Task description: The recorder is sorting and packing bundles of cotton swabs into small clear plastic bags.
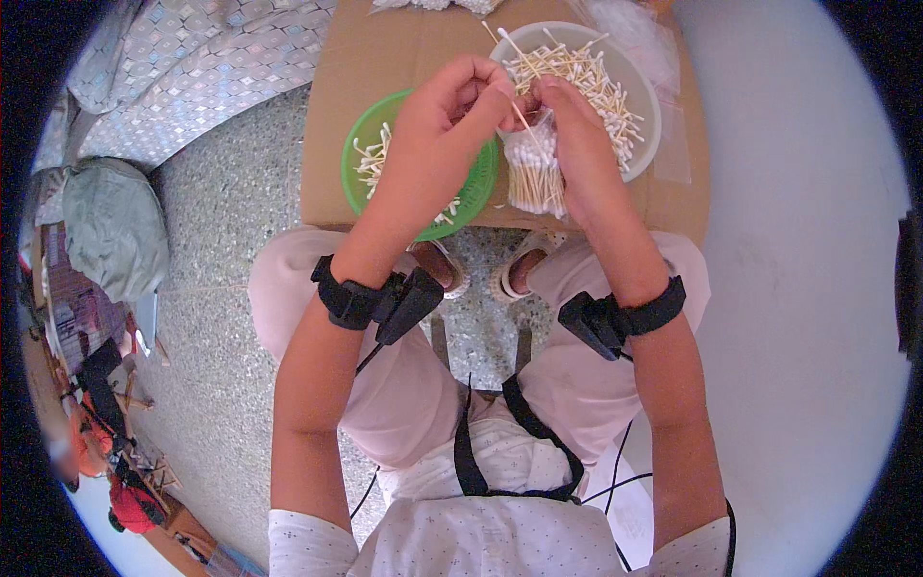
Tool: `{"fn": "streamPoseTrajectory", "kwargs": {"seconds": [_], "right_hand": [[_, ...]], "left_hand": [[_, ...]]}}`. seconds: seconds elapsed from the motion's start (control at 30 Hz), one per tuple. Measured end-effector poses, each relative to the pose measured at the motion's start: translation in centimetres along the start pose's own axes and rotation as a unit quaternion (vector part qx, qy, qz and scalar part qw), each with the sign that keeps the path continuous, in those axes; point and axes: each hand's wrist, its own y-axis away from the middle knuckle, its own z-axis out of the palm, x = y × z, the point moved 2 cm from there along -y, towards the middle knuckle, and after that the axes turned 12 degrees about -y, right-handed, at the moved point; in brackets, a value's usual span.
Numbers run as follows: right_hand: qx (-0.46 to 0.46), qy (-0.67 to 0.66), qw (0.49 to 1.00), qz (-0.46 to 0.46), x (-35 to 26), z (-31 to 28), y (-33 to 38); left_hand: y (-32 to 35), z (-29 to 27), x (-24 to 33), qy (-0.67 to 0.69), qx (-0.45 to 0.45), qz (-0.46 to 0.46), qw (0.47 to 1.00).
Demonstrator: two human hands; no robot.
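My left hand (447, 135) is closed in a pinch on a cotton swab (526, 129), which slants down toward the mouth of a clear plastic bag. Packed upright in that bag (535, 178) are many cotton swabs with white tips and pale wooden sticks. My right hand (582, 139) grips the bag from its right side, thumb and fingers near the top. Left of it, partly under my left hand and wrist, stands a green bowl (358, 197) with loose swabs. Behind my right hand is a whitish bowl (656, 130) heaped with loose swabs.
Both bowls stand on a brown cardboard surface (385, 38) before my knees. Clear plastic wrapping (639, 34) lies at its far right, by a pale wall (779, 260). A patterned cloth (212, 67) hangs at left, near a grey-green bag (115, 226). Other people (130, 505) sit at far left.
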Motion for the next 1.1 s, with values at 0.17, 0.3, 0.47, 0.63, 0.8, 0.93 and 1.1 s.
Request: {"fn": "streamPoseTrajectory", "kwargs": {"seconds": [0.17,0.3,0.47,0.63,0.8,0.93,1.1], "right_hand": [[0.034,0.031,0.999,-0.014,0.0,0.6,-0.1],[0.020,0.016,1.000,-0.011,0.6,-0.7,-0.8],[0.011,0.008,1.000,-0.001,0.4,-0.4,-0.8],[0.031,-0.010,0.999,-0.001,-0.3,1.2,0.0],[0.059,0.042,0.996,-0.059,0.0,-0.3,-0.8],[0.104,-0.042,0.994,0.005,-0.6,-0.1,-0.6],[0.053,-0.071,0.996,-0.011,-1.1,-1.5,-1.6]], "left_hand": [[-0.2,-0.1,-0.5,-0.048,-0.039,0.022,0.998],[-0.1,-0.2,0.3,-0.166,-0.060,0.079,0.981],[-0.3,-0.8,1.0,-0.243,-0.059,0.099,0.963],[-0.1,-0.9,0.8,-0.281,-0.098,0.157,0.942],[-0.3,-0.3,0.3,-0.357,-0.078,0.243,0.899],[-0.3,-0.4,0.6,-0.410,-0.077,0.321,0.850],[-0.2,0.5,0.2,-0.414,-0.080,0.321,0.848]]}}
